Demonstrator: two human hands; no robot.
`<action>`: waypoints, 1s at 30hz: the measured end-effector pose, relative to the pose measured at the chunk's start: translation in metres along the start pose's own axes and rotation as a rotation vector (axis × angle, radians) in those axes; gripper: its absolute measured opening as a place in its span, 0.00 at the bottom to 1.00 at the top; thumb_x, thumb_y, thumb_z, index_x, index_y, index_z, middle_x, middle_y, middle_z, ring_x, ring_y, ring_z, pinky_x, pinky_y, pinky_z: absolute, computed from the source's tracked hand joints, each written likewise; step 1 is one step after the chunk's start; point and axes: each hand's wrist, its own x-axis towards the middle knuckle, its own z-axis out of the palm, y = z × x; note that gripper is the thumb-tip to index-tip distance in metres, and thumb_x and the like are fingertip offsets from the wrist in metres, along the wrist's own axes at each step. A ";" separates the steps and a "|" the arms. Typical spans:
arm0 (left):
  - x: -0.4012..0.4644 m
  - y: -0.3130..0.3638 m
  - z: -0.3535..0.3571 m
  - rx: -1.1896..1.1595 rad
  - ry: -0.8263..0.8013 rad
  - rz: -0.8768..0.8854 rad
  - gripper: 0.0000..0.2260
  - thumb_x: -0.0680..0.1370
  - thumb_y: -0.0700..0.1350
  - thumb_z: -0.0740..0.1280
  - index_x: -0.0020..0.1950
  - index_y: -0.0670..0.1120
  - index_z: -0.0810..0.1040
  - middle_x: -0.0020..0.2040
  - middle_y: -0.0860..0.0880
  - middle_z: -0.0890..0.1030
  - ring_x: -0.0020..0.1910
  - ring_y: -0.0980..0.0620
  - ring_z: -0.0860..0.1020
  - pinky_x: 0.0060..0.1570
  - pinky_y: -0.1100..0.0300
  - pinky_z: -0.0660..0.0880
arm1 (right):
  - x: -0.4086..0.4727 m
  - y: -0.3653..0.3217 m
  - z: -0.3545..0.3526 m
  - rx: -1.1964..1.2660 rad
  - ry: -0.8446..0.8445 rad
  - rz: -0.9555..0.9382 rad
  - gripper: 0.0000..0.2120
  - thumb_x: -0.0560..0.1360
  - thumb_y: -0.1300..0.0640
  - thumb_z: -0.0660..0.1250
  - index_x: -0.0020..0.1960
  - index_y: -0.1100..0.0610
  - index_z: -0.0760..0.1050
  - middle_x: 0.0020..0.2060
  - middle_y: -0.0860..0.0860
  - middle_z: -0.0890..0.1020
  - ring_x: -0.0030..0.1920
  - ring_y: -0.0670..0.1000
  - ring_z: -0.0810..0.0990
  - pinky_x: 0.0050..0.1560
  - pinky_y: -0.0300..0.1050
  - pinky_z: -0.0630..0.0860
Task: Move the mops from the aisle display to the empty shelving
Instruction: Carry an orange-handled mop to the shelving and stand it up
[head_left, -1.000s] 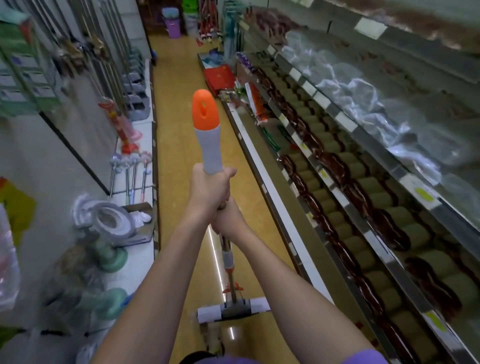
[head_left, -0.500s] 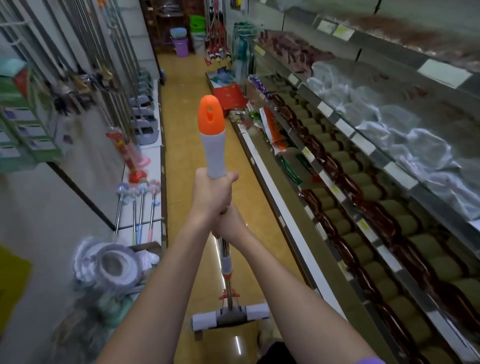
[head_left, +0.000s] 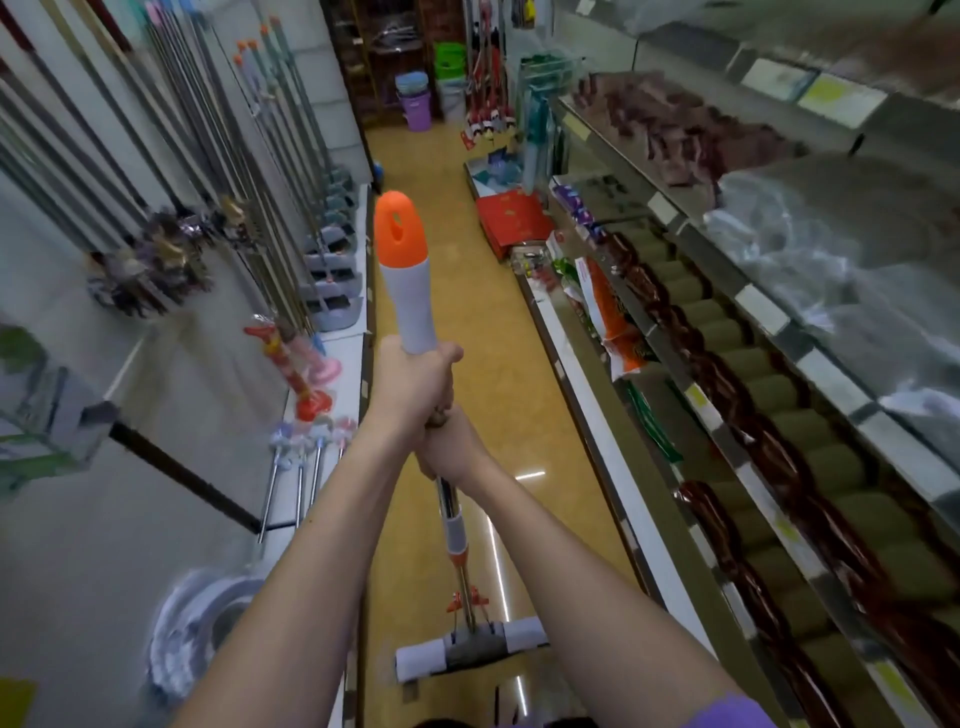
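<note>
I hold one mop (head_left: 407, 291) upright in the middle of the aisle. Its grip is white with an orange tip, its pole is metal, and its flat white and grey sponge head (head_left: 470, 649) hangs low over the yellow floor. My left hand (head_left: 413, 382) is closed around the bottom of the white grip. My right hand (head_left: 449, 449) is closed on the pole just below it. More long-handled mops (head_left: 270, 156) stand in a row along the left wall, their grey heads (head_left: 332, 275) on a low white ledge.
Shelving (head_left: 769, 395) full of brown and green packs runs down the right side. A red box (head_left: 511, 221) sits at its foot. A round white mop head (head_left: 202, 629) and short plungers (head_left: 306, 447) lie at the lower left. Buckets (head_left: 418, 106) stand at the aisle's far end.
The view has tilted up and advanced along the aisle, so the far end and the wall mops show more. Both hands keep the same hold on the mop.
</note>
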 end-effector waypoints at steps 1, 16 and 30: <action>0.016 0.007 0.007 0.012 0.007 0.012 0.20 0.75 0.35 0.68 0.24 0.43 0.67 0.18 0.47 0.67 0.20 0.48 0.64 0.31 0.54 0.65 | 0.018 -0.005 -0.008 -0.014 -0.002 -0.012 0.12 0.71 0.67 0.58 0.31 0.57 0.62 0.24 0.59 0.66 0.28 0.56 0.65 0.30 0.52 0.61; 0.264 0.018 0.057 -0.011 -0.035 0.047 0.17 0.71 0.38 0.67 0.24 0.43 0.67 0.20 0.44 0.68 0.23 0.46 0.66 0.31 0.52 0.64 | 0.267 -0.016 -0.059 -0.010 0.052 -0.034 0.15 0.75 0.69 0.59 0.35 0.56 0.60 0.25 0.53 0.60 0.30 0.53 0.60 0.32 0.50 0.57; 0.524 0.039 0.066 -0.110 -0.180 0.043 0.21 0.73 0.33 0.67 0.25 0.46 0.62 0.18 0.51 0.63 0.19 0.49 0.59 0.31 0.56 0.60 | 0.515 -0.059 -0.063 -0.003 0.171 0.025 0.17 0.75 0.71 0.56 0.34 0.54 0.60 0.24 0.50 0.62 0.30 0.51 0.61 0.34 0.52 0.61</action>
